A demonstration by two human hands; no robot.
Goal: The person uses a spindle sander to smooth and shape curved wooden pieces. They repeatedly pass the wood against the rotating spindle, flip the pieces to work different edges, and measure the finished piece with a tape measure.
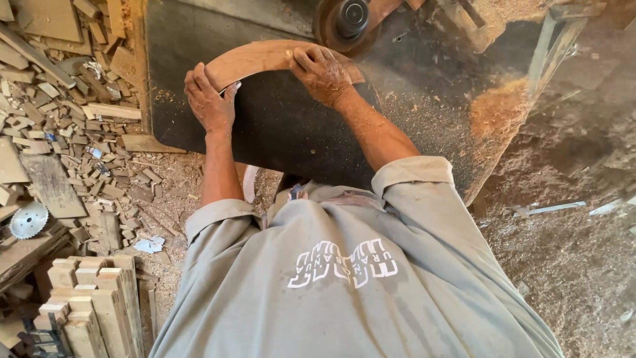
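Both arms reach forward over a dark saw table [278, 126], elbows bent, sleeves rolled above them. The left hand [211, 101] grips the near left end of a curved wood piece [265, 58], fingers wrapped over its top edge, thumb toward the body. The right hand [321, 71] presses palm-down on the piece's right part, fingers spread flat across it and pointing left, wrist cocked.

The curved piece lies flat on the table, arching from the left hand up and across to the right, its far right end close to the round blade hub [348, 23] at the table's upper edge; contact with the blade cannot be told.

Sawdust [493, 109] is heaped on the table's right side. Offcuts [66, 113] litter the floor left. A loose saw blade [29, 219] lies at lower left, above stacked wood blocks [89, 301].
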